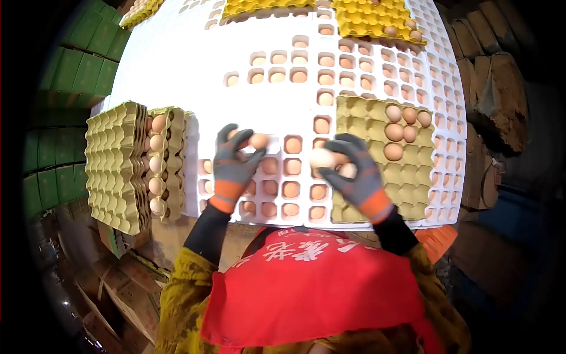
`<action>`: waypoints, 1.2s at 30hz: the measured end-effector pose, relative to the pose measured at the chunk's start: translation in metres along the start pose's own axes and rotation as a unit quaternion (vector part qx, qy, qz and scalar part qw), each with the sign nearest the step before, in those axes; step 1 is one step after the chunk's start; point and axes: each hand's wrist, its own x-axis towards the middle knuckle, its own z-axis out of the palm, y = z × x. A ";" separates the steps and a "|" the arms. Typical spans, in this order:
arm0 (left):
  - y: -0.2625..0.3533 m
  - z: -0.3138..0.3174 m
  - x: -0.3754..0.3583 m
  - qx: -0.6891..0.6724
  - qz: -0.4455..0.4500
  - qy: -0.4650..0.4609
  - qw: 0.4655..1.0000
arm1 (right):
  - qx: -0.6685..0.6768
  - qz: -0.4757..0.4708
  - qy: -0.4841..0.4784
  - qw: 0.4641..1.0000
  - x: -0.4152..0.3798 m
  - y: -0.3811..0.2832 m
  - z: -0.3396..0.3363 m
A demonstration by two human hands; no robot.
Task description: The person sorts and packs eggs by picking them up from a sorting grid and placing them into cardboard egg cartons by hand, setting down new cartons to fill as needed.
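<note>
My left hand [234, 164], in a grey and orange glove, curls round eggs [258, 141] above the white foam tray [253, 112]. My right hand [354, 169], gloved alike, grips several eggs [348, 170], one of them pale and blurred, over the left edge of an olive egg tray [407, 183]. A few brown eggs [393, 151] sit in the upper part of that tray, and many of its cups hold nothing. Under and around both hands, brown eggs [292, 189] rest in square pockets of the foam.
At the left stands a stack of egg trays [115, 168] on edge, with eggs [155, 163] between. Yellow trays [377, 20] lie at the far side. Green boxes [56, 141] are piled left; brown sacks [498, 88] stand right. An orange crate [437, 241] shows below the table's right corner.
</note>
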 end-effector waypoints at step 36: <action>-0.096 0.020 0.059 0.023 0.095 0.078 0.992 | -0.140 0.159 0.185 0.960 -0.034 0.014 -0.044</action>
